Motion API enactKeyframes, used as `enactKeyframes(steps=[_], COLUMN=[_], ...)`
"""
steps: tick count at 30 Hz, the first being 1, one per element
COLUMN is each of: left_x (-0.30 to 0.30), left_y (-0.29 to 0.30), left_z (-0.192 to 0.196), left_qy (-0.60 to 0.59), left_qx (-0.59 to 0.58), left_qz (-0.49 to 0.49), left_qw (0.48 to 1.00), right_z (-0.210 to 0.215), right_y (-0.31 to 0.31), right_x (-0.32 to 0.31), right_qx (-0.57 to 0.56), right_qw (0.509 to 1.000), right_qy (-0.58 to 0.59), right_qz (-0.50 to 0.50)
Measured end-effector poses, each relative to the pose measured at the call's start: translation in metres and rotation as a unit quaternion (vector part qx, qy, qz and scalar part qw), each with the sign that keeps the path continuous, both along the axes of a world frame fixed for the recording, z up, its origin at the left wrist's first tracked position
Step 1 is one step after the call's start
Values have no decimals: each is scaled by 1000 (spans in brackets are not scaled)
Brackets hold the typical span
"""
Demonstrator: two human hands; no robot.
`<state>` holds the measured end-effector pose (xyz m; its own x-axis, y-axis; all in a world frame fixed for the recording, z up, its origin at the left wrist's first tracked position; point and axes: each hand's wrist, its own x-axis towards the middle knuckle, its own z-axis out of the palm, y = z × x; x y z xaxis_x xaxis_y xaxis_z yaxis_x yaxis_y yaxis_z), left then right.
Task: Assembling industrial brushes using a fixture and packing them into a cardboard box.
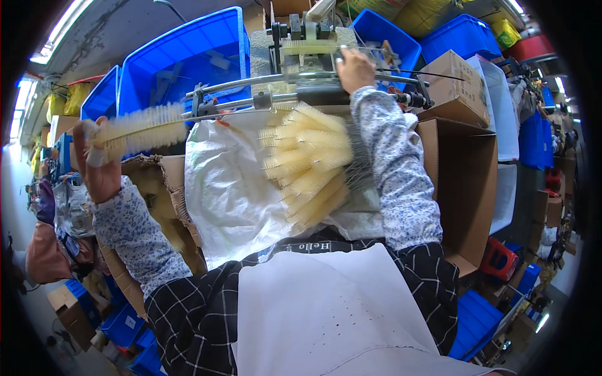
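My left hand (97, 166), with taped fingertips, is raised at the left and grips one end of a pale bristle brush (141, 128) that lies level and points toward the machine. My right hand (354, 69) reaches forward to the metal brush-trimming machine (301, 50) and rests on its rail beside a brush mounted there (307, 47). Below the machine a pile of cream bottle brushes (307, 166) with wire handles lies on a white woven sack (226, 188). Both forearms wear flowered sleeves.
Blue plastic crates (182, 56) stand behind the machine and at the right. An open cardboard box (467, 182) is at my right, another cardboard box (150, 188) at my left. A white apron (326, 313) covers my lap. A red stool (498, 257) stands lower right.
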<state>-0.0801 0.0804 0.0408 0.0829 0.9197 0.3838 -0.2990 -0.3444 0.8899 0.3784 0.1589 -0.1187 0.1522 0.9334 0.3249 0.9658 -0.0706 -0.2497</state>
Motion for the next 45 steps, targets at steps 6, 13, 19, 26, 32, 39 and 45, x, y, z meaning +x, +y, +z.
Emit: enactKeyframes(steps=[6, 13, 19, 26, 32, 39, 45], left_x=[-22, 41, 114, 220, 264, 296, 293], left_y=[-6, 14, 22, 22, 24, 26, 23], left_z=[1, 13, 10, 10, 3, -9, -61], left_qy=[-111, -142, -30, 47, 304, 723, 802], left_qx=[-7, 6, -17, 47, 117, 101, 31], left_qz=[-60, -164, -184, -275, -200, -403, -398], left_qw=[992, 976, 982, 959, 924, 552, 445], right_z=[1, 26, 41, 136, 127, 34, 18], right_y=[-6, 18, -3, -96, -100, -28, -13], right_x=[86, 108, 162, 83, 9, 52, 37], right_qx=[-17, -21, -137, -294, -185, 6, -34], right_qw=[1000, 992, 980, 815, 755, 995, 995], right_qy=[-3, -90, -92, 407, 533, -95, -89], right_qz=[-24, -87, 112, 289, 334, 12, 10])
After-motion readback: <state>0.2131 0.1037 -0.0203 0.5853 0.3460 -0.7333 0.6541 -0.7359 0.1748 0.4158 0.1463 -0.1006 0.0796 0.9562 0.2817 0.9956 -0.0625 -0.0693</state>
